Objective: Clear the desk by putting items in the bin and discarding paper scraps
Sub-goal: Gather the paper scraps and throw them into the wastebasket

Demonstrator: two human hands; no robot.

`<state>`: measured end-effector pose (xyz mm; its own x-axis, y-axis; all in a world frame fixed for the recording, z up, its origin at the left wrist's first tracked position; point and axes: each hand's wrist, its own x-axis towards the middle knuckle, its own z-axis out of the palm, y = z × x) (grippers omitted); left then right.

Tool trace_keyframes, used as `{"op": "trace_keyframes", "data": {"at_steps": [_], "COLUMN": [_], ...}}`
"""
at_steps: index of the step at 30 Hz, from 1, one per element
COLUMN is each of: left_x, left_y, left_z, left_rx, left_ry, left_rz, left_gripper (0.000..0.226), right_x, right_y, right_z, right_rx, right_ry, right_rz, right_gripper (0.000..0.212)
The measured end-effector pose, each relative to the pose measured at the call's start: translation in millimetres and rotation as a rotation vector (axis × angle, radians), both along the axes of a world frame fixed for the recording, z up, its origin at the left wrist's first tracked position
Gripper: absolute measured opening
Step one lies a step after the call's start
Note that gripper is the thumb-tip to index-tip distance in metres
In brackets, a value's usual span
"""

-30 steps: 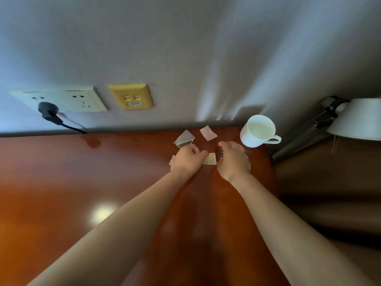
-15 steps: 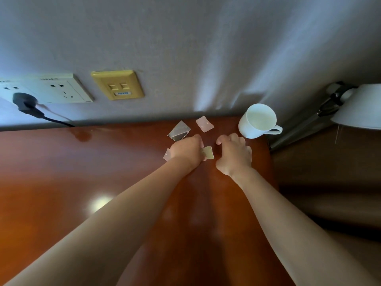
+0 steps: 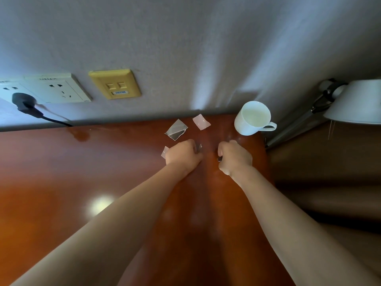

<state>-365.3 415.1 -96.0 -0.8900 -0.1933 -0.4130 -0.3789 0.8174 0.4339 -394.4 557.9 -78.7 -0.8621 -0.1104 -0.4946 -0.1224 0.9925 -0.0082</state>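
Note:
Paper scraps lie on the red-brown desk (image 3: pixel 103 166) near the wall. A grey-white scrap (image 3: pixel 176 129) and a pink scrap (image 3: pixel 201 121) lie just beyond my hands. Another pink scrap (image 3: pixel 165 152) peeks out at the left of my left hand (image 3: pixel 182 155). That hand is curled, knuckles up, and grips a pale scrap (image 3: pixel 199 148) whose edge shows at the fingertips. My right hand (image 3: pixel 235 158) is curled too, with a small dark item (image 3: pixel 219 159) showing at its fingers. The bin is out of view.
A white mug (image 3: pixel 252 118) stands at the desk's back right corner, close to my right hand. A white lamp shade (image 3: pixel 354 102) hangs past the desk's right edge. On the wall are a socket plate (image 3: pixel 55 89) with a black plug (image 3: pixel 24 102) and a yellow plate (image 3: pixel 115 84).
My left hand has closed over the yellowish scrap that lay between the hands. The hands have drawn apart. My right hand has curled tighter.

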Motion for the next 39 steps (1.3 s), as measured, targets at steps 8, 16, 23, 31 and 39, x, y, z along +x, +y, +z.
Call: {"op": "trace_keyframes", "data": {"at_steps": [8, 16, 23, 31, 39], "left_x": [8.5, 13.7, 20.9, 28.1, 26.5], "left_y": [19.2, 21.2, 10.9, -44.4, -61.4], "left_z": [6.8, 3.8, 2.8, 2.2, 6.1], "left_rx": [0.400, 0.556, 0.414, 0.073, -0.157], "left_ry": [-0.094, -0.160, -0.101, -0.016, -0.010], "left_rz": [0.171, 0.294, 0.322, 0.074, -0.039], "left_gripper": [0.024, 0.005, 0.022, 0.043, 0.024], "right_x": [2.2, 9.3, 12.2, 5.8, 20.0], "right_y": [11.0, 7.3, -4.7, -48.8, -63.3], "right_z": [3.7, -1.8, 0.7, 2.2, -16.3], "right_rx": [-0.005, -0.137, -0.176, -0.503, -0.704], "right_ry": [-0.006, -0.036, 0.010, 0.037, 0.034], "right_rz": [-0.146, -0.249, -0.145, -0.241, -0.387], "right_gripper": [0.068, 0.057, 0.021, 0.007, 0.009]}}
